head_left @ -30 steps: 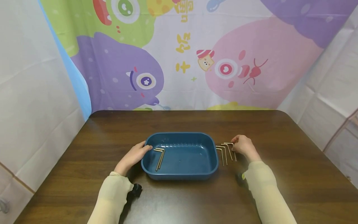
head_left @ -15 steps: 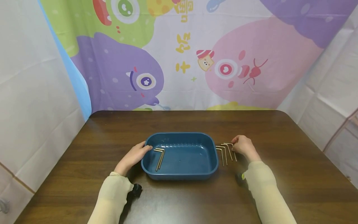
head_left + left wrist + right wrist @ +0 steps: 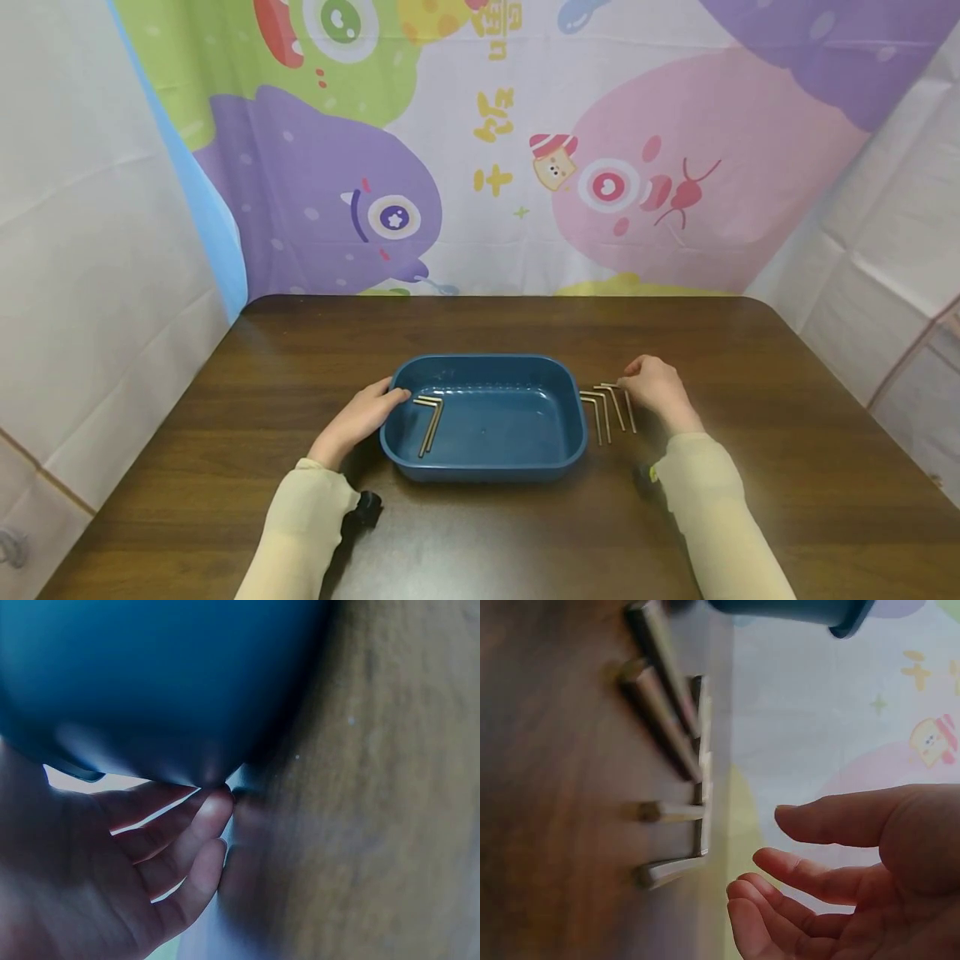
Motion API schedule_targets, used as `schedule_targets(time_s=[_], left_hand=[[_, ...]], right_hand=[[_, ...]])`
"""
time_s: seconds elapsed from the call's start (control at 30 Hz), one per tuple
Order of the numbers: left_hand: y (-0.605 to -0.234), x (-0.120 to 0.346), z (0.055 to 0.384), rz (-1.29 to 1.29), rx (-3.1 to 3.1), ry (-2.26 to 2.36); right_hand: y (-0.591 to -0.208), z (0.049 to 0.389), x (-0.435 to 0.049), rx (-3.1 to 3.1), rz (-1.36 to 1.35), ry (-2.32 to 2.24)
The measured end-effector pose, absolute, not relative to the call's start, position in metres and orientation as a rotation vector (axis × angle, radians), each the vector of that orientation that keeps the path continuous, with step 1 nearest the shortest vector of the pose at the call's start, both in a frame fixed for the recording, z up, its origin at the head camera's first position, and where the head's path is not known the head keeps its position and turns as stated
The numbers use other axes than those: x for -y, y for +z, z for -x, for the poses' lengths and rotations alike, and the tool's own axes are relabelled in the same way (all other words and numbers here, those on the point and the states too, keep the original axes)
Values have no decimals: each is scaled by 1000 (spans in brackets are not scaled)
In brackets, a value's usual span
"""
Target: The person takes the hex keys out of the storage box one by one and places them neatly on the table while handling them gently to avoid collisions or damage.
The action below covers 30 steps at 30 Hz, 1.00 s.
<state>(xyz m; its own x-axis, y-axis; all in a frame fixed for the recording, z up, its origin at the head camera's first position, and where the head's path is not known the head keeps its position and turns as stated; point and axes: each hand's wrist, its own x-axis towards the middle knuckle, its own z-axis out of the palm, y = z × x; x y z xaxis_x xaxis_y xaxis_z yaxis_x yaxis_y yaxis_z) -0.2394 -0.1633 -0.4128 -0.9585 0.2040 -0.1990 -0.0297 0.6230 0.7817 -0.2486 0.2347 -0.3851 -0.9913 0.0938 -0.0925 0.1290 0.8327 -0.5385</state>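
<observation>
A blue rectangular tub (image 3: 487, 425) stands mid-table. My left hand (image 3: 362, 417) grips its left side, the thumb over the rim and the other fingers along the outer wall, as the left wrist view shows on the tub wall (image 3: 150, 682). Two brass-coloured hex keys (image 3: 431, 427) lie inside at the left, nested together. Just right of the tub, several more hex keys (image 3: 617, 408) form a row on the table. My right hand (image 3: 654, 388) is over the row's far right end. In the right wrist view its thumb and fingers are apart, with nothing between them, beside the keys (image 3: 662, 722).
The brown wooden table (image 3: 480, 533) ends at a cartoon-printed curtain (image 3: 480, 233) behind the tub. Pale panels (image 3: 82, 250) rise along the sides. A dark wrist device (image 3: 365, 510) sits under the left sleeve.
My right hand has lifted slightly off the rightmost hex key, which it was touching, and that key stays in the row. The left hand keeps its hold on the tub.
</observation>
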Motion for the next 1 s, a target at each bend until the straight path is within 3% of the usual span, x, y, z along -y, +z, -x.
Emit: schedule_targets(time_s=[1.0], left_hand=[[-415,162,242,-145,-2575,1253]], right_hand=[[-341,221,-186,-3094,100,-932]])
